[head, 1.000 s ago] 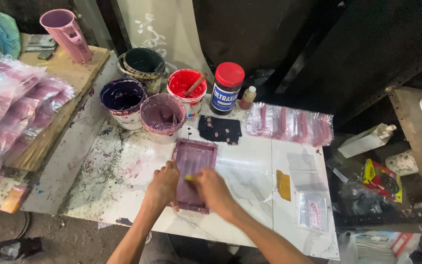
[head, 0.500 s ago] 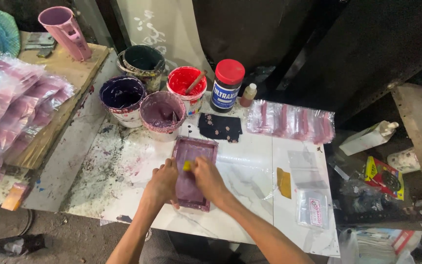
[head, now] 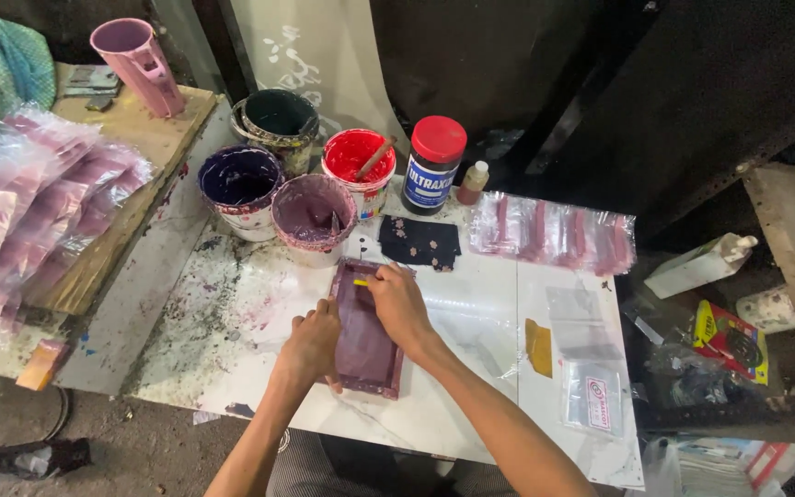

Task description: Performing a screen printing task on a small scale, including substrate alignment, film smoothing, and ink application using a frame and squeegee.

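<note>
A small purple-stained printing screen frame (head: 367, 350) lies flat on the white table (head: 471, 387). My left hand (head: 310, 345) presses on the frame's left edge, fingers curled over it. My right hand (head: 399, 304) rests on the upper part of the screen, gripping a small yellow-tipped squeegee (head: 361, 283) near the frame's far end. Just beyond the frame lies a dark cloth patch (head: 419, 242) with small light flowers.
Paint tubs stand at the back: a dark purple one (head: 239, 189), a mauve one (head: 314, 216), a red one (head: 359, 161), a dark green one (head: 277, 124). A red-lidded jar (head: 434, 166) and small bottle (head: 473, 182) sit beside them. Plastic pouches (head: 554, 232) lie right; stacked pouches (head: 25, 216) left.
My right hand has slid the squeegee up the screen, from near its middle to its far end. My left hand stays on the frame's left edge.
</note>
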